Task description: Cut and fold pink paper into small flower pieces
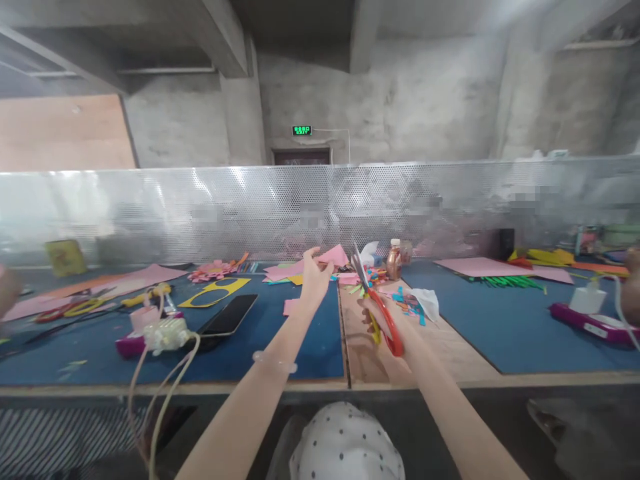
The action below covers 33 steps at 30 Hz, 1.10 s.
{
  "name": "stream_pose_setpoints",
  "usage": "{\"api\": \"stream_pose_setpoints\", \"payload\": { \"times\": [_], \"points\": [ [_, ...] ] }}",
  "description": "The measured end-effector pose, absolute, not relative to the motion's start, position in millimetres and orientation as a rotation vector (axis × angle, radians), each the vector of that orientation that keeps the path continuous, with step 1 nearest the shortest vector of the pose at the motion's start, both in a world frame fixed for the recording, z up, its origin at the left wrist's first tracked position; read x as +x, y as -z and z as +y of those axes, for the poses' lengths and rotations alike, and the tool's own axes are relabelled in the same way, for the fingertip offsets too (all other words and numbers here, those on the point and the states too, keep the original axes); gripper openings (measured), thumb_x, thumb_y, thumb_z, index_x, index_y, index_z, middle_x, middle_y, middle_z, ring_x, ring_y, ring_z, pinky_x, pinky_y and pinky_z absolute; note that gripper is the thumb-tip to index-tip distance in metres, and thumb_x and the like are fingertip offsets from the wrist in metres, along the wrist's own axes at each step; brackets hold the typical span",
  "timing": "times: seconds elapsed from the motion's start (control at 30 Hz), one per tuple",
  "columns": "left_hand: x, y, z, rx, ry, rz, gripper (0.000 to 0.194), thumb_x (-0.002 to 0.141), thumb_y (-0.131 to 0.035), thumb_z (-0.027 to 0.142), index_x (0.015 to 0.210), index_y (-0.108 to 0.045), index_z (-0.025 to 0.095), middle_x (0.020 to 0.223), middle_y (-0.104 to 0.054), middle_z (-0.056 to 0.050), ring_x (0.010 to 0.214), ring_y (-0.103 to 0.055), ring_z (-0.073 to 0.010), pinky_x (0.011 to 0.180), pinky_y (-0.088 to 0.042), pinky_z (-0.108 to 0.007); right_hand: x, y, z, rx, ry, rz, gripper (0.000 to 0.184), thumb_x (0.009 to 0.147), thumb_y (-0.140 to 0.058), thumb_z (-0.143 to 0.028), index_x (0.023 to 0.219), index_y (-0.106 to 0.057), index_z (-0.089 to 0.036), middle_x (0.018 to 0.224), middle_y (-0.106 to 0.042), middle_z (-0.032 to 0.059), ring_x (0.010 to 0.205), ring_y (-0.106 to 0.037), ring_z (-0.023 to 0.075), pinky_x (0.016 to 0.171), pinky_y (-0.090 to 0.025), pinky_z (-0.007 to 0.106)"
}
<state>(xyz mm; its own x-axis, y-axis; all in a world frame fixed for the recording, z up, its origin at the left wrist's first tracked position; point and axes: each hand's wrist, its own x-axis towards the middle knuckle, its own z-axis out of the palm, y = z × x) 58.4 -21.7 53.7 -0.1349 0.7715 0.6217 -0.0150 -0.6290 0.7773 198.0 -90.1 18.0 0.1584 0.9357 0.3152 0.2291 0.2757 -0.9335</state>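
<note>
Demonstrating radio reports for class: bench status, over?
Right hand gripping scissors, blades pointing away. Left hand at pink paper. Scraps beside scissors, possibly in the way.

Both arms (pixel 244 415) stretch forward, left fingers (pixel 311 253) bent, right fingers (pixel 369 315) curled inward.

The right hand (pixel 371 312) is partly hidden — scissors handles (pixel 386 316) cross it. Both forearms (pixel 235 407) run off the bottom edge.

I view scissors (pixel 381 308) with smooth metal blades (pixel 359 265) and glossy plastic handles (pixel 395 340); the pink sheet (pixel 337 255) is matt paper. Remotely, I note a shiny perforated-metal partition (pixel 215 207) and rough-looking concrete wall (pixel 400 100).
</note>
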Motion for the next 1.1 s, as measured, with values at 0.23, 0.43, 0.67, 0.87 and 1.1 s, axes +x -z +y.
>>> {"api": "stream_pose_setpoints", "payload": {
  "times": [0.23, 0.43, 0.67, 0.87, 1.1],
  "points": [
    [96, -96, -57, 1.58, -1.738, 0.814, 0.048, 0.065, -0.062, 0.018, 0.108, -0.04, 0.015, 0.088, -0.059, -0.007, 0.067, -0.061, -0.0157, 0.057, -0.048, -0.027, 214, -5, -143, -1.215, -0.553, -1.219, 0.018, 0.059, -0.053, -0.032, 0.07, -0.052, -0.018, 0.058, -0.052, -0.0006, 0.051, -0.048, 0.0125, 0.046, -0.038, 0.023],
    [96, -112, -89, 1.85, -1.542, 0.63, 0.02, 0.067, -0.061, 0.024, 0.084, -0.057, 0.016, 0.077, -0.062, -0.005, 0.069, -0.059, -0.0161, 0.056, -0.045, -0.024, 238, 15, -166, -1.263, -0.669, -1.114, 0.025, 0.059, -0.054, -0.033, 0.08, -0.055, -0.019, 0.056, -0.05, -0.001, 0.051, -0.051, 0.0152, 0.044, -0.039, 0.025],
    [106, -112, -99, 1.766, -1.48, 0.572, 0.054, 0.063, -0.066, 0.023, 0.113, -0.044, 0.016, 0.073, -0.063, -0.004, 0.067, -0.059, -0.0156, 0.06, -0.045, -0.027, 241, 5, -174, -1.134, -0.664, -1.18, 0.023, 0.059, -0.053, -0.034, 0.076, -0.053, -0.019, 0.06, -0.047, -0.0009, 0.048, -0.046, 0.0122, 0.044, -0.039, 0.025],
    [106, -107, -97, 1.702, -1.369, 0.582, 0.058, 0.061, -0.068, 0.023, 0.11, -0.038, 0.013, 0.076, -0.063, -0.008, 0.063, -0.06, -0.0156, 0.06, -0.046, -0.029, 235, 4, -168, -1.069, -0.742, -1.208, 0.032, 0.059, -0.056, -0.036, 0.083, -0.053, -0.015, 0.064, -0.049, 0.0002, 0.051, -0.048, 0.0121, 0.047, -0.04, 0.025],
    [104, -103, -105, 1.77, -1.375, 0.675, 0.054, 0.061, -0.064, 0.018, 0.11, -0.039, 0.015, 0.081, -0.061, -0.007, 0.062, -0.058, -0.0121, 0.054, -0.042, -0.024, 242, 15, -165, -1.063, -0.785, -1.217, 0.032, 0.066, -0.055, -0.037, 0.088, -0.054, -0.014, 0.065, -0.049, 0.0009, 0.052, -0.048, 0.0113, 0.045, -0.039, 0.022]
  ]
}}
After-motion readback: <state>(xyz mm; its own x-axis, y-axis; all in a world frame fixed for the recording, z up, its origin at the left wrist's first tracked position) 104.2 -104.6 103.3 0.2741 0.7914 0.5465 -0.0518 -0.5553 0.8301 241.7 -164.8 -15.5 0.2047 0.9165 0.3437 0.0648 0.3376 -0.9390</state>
